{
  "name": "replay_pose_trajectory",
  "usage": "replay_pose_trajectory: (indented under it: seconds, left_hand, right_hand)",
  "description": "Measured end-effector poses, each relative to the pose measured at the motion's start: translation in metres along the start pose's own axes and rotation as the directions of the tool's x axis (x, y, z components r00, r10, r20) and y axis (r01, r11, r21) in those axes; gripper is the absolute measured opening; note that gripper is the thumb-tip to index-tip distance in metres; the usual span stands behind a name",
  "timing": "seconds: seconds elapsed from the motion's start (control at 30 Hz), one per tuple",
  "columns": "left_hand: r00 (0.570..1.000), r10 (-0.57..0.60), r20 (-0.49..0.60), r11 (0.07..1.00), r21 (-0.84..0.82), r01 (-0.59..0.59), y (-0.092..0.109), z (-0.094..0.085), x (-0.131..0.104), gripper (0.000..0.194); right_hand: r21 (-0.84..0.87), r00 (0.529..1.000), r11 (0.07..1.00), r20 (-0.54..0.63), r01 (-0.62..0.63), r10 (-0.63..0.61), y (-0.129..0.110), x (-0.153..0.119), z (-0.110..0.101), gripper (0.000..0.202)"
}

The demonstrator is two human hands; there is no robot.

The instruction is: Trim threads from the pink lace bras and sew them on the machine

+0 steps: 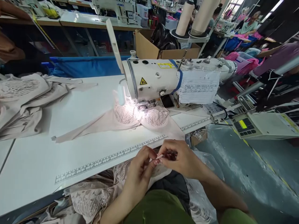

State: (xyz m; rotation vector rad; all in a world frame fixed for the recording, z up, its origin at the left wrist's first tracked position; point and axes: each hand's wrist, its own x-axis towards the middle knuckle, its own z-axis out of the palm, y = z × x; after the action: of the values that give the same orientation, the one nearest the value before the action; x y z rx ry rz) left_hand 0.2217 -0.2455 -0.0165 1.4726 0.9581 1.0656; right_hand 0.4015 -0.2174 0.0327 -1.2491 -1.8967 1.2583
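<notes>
Pinched between the fingertips of both hands, just off the near edge of the table [70, 130]: a small white strip [159, 156]; left hand [140, 166] with thumb and forefinger closed on its left end, right hand [187, 160] with fingertips drawn together on its right end; something dark under the right fingers, too small to tell.

Below the hands, across the lap: loose lace fabric [93, 196], untouched by either hand for now.

On the table, well apart from the hands: 1 pale lace piece [130, 118] lying under the needle of the sewing machine [156, 77], lit by the machine's lamp; a printed ruler strip [109, 158] along the near table edge; a heap of pale cloth [23, 99] at the far left; a paper sheet [198, 87] strapped to the machine arm; a control box [257, 124] to the right.

Judged from this: fine fingertip work on the strip, apparently straightening, separating or folding it, with sewing paused and the piece parked at the needle. Called for next, by that reading: a steady 2-handed pinch, the strip kept flat and untwisted, then a reach forward over the ruler strip toward the lit area without snagging the lace on the lap.
</notes>
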Motion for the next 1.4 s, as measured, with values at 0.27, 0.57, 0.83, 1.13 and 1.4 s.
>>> replay_pose_trajectory:
  seconds: [0.27, 0.57, 0.83, 1.13, 1.4]
  left_hand:
    - [0.978, 0.149, -0.148, 0.98, 0.154, -0.126, -0.01, 0.01, 0.008, 0.015]
    - [0.982, -0.133, -0.132, 0.991, 0.002, 0.135, -0.008, 0.003, 0.013, 0.019]
    - [0.968, -0.21, -0.14, 0.976, -0.092, 0.198, -0.009, 0.004, 0.014, 0.019]
    - [0.972, -0.196, -0.128, 0.98, -0.054, 0.191, -0.013, 0.002, 0.012, 0.02]
    - [0.969, -0.211, -0.131, 0.977, -0.009, 0.212, -0.009, 0.002, 0.016, 0.023]
  right_hand:
    - [0.022, 0.998, 1.0, -0.069, 0.01, -0.009, 0.006, 0.0, -0.005, 0.007]
    - [0.172, 0.996, 0.985, -0.089, 0.002, 0.013, 0.021, -0.001, -0.013, 0.027]
    - [0.053, 1.0, 0.999, 0.017, 0.0, -0.001, 0.022, 0.001, -0.012, 0.015]
    - [0.103, 0.999, 0.994, 0.045, -0.031, 0.027, 0.019, 0.005, -0.011, 0.012]
    - [0.046, 1.0, 0.999, -0.014, -0.012, 0.013, 0.025, 0.005, -0.011, 0.039]
